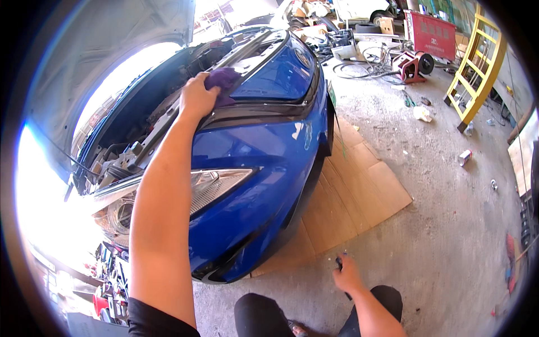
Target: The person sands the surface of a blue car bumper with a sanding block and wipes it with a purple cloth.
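Well, the head view takes in the front of a car, with a blue bumper point(269, 143) as its broadest part. At the upper left edge of that bumper, the left hand point(200, 94) has its fingers curled over a bunched purple cloth point(225, 78), gripping it; the cloth lies against the dark trim beside the bumper's upper panel. The left forearm passes across a clear headlight point(222, 186), which sits to the left of the bumper and is partly covered by the arm. Beyond the bumper's left edge is the engine bay point(132, 106), under a raised hood point(118, 25).

To the right of the bumper's lower end, and apart from it, the right hand point(348, 273) is closed around a dark slender object point(339, 262); its kind cannot be told, as the fingers hide most of it. A cardboard sheet point(365, 191) lies on the floor beneath and to the right of the bumper. Well to the bumper's right are a small can point(465, 158) and crumpled white paper point(422, 114), with a yellow ladder point(470, 84) and a red machine point(408, 68) farther off.
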`<state>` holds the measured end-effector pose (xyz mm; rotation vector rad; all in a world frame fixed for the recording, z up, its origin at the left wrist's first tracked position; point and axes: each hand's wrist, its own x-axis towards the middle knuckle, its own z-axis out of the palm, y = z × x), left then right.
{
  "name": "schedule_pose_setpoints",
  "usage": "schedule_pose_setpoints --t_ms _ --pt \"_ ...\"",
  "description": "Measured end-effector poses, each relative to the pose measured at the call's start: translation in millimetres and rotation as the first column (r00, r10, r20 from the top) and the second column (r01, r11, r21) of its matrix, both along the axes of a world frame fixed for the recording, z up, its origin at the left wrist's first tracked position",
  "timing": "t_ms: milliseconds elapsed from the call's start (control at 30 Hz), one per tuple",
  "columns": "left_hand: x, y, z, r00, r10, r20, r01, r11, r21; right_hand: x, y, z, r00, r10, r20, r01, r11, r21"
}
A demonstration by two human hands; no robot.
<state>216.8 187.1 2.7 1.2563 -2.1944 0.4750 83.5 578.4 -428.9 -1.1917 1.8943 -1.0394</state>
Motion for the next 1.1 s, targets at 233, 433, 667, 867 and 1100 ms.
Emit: schedule_pose_setpoints --t_ms 233,433,667,867,1100 --pt "31.0 94.0 32.6 0.956 -0.294 0.007 0.261 0.837 -0.482 -22.5 6.6 -3.3 0.992 -0.112 -0.052 0.106 0.989 -0.099" --pt "76.3 173.5 -24.1 0.606 -0.366 0.706 0.65 0.74 -0.173 -26.5 -3.2 16.4 0.996 -0.03 -0.082 0.022 0.995 -0.102" --pt "38.0 155.4 -101.9 0.585 -0.331 0.74 0.597 0.794 -0.117 -7.0 -8.2 29.9 0.997 0.059 -0.041 -0.059 0.998 0.012" --pt "-40.7 126.7 -172.5 0.689 -0.368 0.624 0.585 0.79 -0.181 -4.7 -0.1 22.3 0.994 0.075 -0.075 -0.081 0.994 -0.074" --pt "-12.3 133.9 -157.0 0.638 -0.376 0.672 0.601 0.789 -0.129 -28.1 9.4 12.2 0.996 0.02 -0.09 -0.025 0.998 -0.05"
